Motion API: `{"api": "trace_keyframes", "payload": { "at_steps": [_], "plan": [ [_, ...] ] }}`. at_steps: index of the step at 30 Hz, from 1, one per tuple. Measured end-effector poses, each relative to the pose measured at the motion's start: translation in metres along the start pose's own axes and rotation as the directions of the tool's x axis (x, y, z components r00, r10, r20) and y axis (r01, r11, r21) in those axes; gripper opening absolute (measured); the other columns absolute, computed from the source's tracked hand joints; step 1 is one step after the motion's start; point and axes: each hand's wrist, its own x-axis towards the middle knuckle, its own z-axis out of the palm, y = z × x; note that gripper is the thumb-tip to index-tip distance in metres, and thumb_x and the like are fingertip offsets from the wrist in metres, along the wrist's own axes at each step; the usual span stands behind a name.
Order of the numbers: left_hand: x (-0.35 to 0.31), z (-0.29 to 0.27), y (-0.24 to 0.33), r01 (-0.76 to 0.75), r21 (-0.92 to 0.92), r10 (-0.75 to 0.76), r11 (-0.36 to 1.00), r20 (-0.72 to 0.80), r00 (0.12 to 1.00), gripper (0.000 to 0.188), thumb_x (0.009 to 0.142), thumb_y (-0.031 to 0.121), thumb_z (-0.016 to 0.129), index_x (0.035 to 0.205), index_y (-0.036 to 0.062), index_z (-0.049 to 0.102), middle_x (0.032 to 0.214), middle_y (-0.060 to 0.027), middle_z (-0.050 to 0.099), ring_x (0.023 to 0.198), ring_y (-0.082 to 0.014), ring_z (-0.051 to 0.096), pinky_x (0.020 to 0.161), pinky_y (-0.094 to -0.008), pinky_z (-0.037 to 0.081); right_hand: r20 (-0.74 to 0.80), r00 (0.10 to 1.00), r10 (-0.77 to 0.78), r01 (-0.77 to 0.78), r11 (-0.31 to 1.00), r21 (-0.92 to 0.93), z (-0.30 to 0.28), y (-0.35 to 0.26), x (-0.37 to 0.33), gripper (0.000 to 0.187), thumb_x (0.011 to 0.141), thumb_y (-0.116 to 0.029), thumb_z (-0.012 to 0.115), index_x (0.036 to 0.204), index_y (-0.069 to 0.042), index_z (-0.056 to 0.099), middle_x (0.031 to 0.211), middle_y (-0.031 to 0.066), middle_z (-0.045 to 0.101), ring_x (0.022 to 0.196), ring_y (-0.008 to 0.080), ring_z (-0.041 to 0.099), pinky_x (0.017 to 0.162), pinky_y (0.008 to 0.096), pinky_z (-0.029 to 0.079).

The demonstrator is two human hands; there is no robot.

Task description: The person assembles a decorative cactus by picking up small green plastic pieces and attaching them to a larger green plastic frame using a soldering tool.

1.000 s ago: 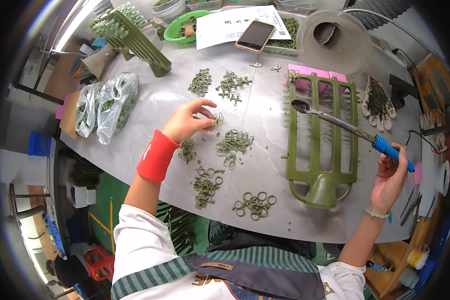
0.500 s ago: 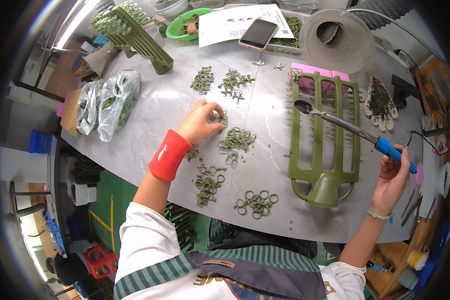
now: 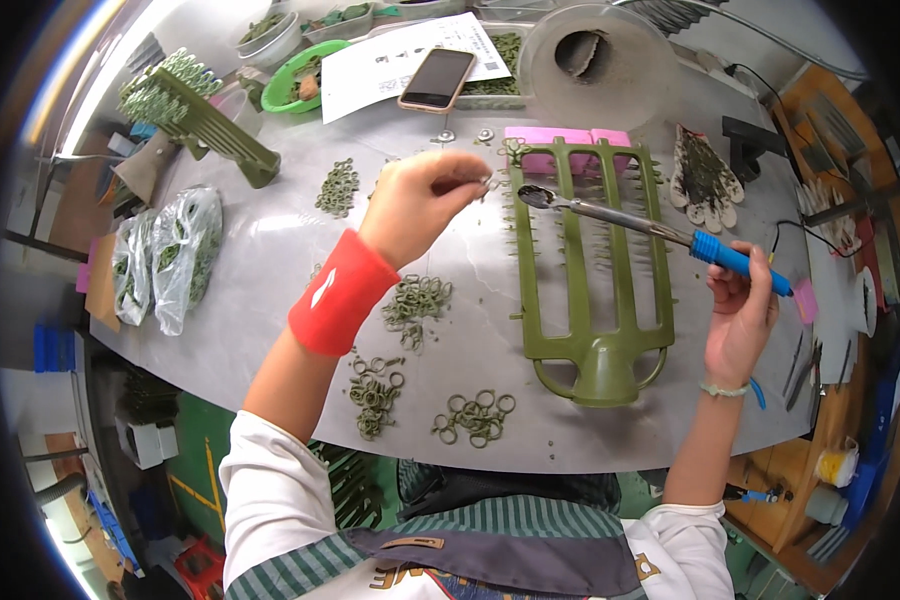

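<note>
My left hand [image 3: 425,205], with a red wristband, is raised over the table. Its thumb and fingers pinch a small green piece [image 3: 488,187], partly hidden by the fingertips, just left of a green frame [image 3: 600,350]. That frame has long parallel bars, with small pieces sticking out along them, and a cup-shaped base at the near end. In my right hand [image 3: 740,325] is a blue-handled spoon-tipped tool [image 3: 635,220], gripped by its handle. Its dark tip lies over the frame's left bar, near the far end, a little right of the pinched piece.
Piles of green rings [image 3: 480,418] and small green parts [image 3: 417,300] lie near my left arm. A pink block [image 3: 535,150] sits under the frame's far end. Farther back are a phone [image 3: 438,80] on paper and a grey round bowl [image 3: 610,75]; a dirty glove [image 3: 705,175] lies right.
My left hand has lifted from a pile of small green parts and moved right and away, to beside the frame, a piece in its fingers. The whole view has shifted; my right hand keeps the tool.
</note>
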Motion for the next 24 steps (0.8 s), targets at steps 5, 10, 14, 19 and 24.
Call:
{"api": "trace_keyframes", "payload": {
  "at_steps": [5,10,14,19,24],
  "plan": [
    [0.034,0.02,-0.002,-0.205,0.344,0.245,0.916,-0.078,0.966,0.016,0.079,0.008,0.071,0.095,0.0084,0.07,0.087,-0.0041,0.069,0.079,-0.0135,0.061,0.071,-0.0266,0.051,0.03,1.0,-0.001,0.0,1.0,0.009,0.001,0.013,0.009,0.026,0.092,-0.022,0.055,0.093,0.003,0.061,0.076,0.0081,0.064,0.066,0.0132,0.065,0.066,0.0256,0.056],
    [0.044,0.029,-0.007,-0.251,0.438,0.325,0.863,-0.1,0.94,0.016,0.074,0.01,0.074,0.09,0.0124,0.073,0.082,-0.0022,0.066,0.082,-0.0171,0.055,0.071,-0.0291,0.049,0.056,0.998,-0.013,0.012,1.0,0.012,0.004,0.024,0.016,0.026,0.093,-0.022,0.054,0.093,0.002,0.061,0.078,0.0087,0.065,0.068,0.0138,0.066,0.066,0.0254,0.056],
    [0.046,0.032,-0.009,-0.259,0.454,0.336,0.852,-0.097,0.937,0.017,0.073,0.009,0.074,0.09,0.012,0.073,0.082,-0.0027,0.064,0.082,-0.018,0.055,0.072,-0.0298,0.049,0.049,0.999,-0.012,0.011,1.0,0.026,0.008,0.027,0.017,0.026,0.093,-0.023,0.054,0.093,0.002,0.061,0.078,0.0086,0.065,0.067,0.0141,0.066,0.066,0.0258,0.056],
    [0.045,0.031,-0.013,-0.243,0.473,0.328,0.847,-0.106,0.939,0.018,0.073,0.009,0.074,0.09,0.0113,0.072,0.081,-0.0035,0.063,0.082,-0.0189,0.056,0.072,-0.03,0.049,0.04,0.999,-0.007,0.005,0.999,0.043,0.012,0.031,0.018,0.026,0.092,-0.023,0.055,0.093,0.003,0.061,0.078,0.009,0.065,0.067,0.0147,0.066,0.065,0.0258,0.056],
    [0.046,0.031,-0.011,-0.27,0.474,0.353,0.838,-0.095,0.931,0.017,0.073,0.009,0.074,0.09,0.0118,0.073,0.081,-0.0037,0.063,0.081,-0.019,0.057,0.072,-0.0304,0.049,0.047,0.999,-0.008,0.005,0.998,0.069,0.013,0.035,0.02,0.025,0.092,-0.022,0.055,0.093,0.003,0.061,0.079,0.0087,0.065,0.066,0.0151,0.066,0.064,0.0256,0.056]
  ]
}}
